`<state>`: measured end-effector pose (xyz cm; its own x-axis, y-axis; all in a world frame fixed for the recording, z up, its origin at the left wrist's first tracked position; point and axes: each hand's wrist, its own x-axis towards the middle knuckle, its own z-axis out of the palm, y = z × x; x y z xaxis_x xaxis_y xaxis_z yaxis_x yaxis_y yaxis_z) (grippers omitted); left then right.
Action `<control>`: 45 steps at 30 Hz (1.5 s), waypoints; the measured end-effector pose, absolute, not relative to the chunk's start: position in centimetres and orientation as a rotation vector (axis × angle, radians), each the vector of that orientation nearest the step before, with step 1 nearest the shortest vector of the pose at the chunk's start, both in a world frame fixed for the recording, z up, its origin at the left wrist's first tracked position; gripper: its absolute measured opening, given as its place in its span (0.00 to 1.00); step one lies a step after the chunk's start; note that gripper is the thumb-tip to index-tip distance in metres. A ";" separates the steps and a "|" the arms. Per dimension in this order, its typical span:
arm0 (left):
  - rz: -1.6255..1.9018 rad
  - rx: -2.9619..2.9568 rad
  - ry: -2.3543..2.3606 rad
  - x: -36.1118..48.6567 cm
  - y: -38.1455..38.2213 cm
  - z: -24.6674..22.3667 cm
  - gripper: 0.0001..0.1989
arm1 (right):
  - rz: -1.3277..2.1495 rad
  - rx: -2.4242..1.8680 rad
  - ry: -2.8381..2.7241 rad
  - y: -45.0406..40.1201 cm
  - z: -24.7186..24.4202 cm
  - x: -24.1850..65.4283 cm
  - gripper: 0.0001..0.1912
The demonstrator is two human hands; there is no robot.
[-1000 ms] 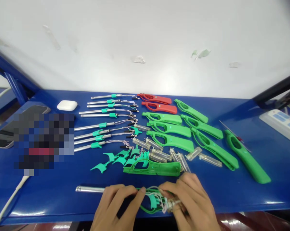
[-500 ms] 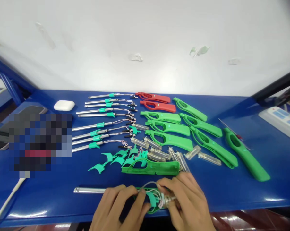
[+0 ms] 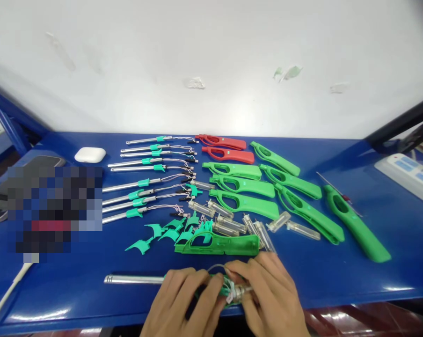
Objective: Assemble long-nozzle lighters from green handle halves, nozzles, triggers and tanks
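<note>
At the front edge of the table my left hand is closed over a green lighter shell half, its fingers hiding most of the shell. From under its knuckles a metal lighter tube sticks out to the left. My right hand is closed on a clear fuel tank, whose far end the fingers hide. Between the hands, thin white wires and a curved clear hose show. Just behind them lies an open green shell half.
Several tubes with wires lie in rows at left. Teal triggers and clear tanks lie mid-table. Red handles and green handles lie behind. A white case, phone and power strip stand near the sides.
My left hand has shifted right, and its fingers now cover the teal trigger and part of the wires. My right hand stays nearly in place at the tank. The view has drifted slightly.
</note>
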<state>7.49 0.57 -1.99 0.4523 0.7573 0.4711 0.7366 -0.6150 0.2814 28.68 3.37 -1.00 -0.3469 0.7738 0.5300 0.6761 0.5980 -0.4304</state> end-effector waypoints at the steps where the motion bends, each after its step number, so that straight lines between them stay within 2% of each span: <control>1: 0.894 2.622 1.392 7.6 0.7 -1.9 0.12 | 0.181 -1.135 -2.106 3.4 -1.0 28.7 0.11; 7: 0.939 2.567 1.455 8.5 1.4 -2.0 0.16 | 0.220 -1.099 -2.118 3.4 -0.8 28.9 0.12; 11: 1.024 2.491 1.478 8.8 1.5 -2.6 0.14 | 0.272 -1.190 -2.049 2.8 -0.1 29.6 0.07; 14: 1.017 2.556 1.448 8.7 1.5 -2.8 0.19 | 0.305 -1.199 -1.983 2.2 0.2 30.3 0.18; 17: 0.973 2.599 1.443 8.5 1.5 -2.5 0.22 | 0.255 -1.233 -1.990 2.1 0.0 30.6 0.12; 21: 0.979 2.616 1.429 8.3 1.6 -2.2 0.21 | 0.202 -1.290 -2.053 2.3 -0.6 30.2 0.06; 30: 0.988 2.619 1.382 8.2 1.5 -2.1 0.16 | 0.261 -1.246 -2.069 2.3 -0.9 30.0 0.09; 45: 1.050 2.594 1.392 8.8 1.8 -2.2 0.18 | 0.265 -1.242 -2.075 2.2 -0.6 30.2 0.10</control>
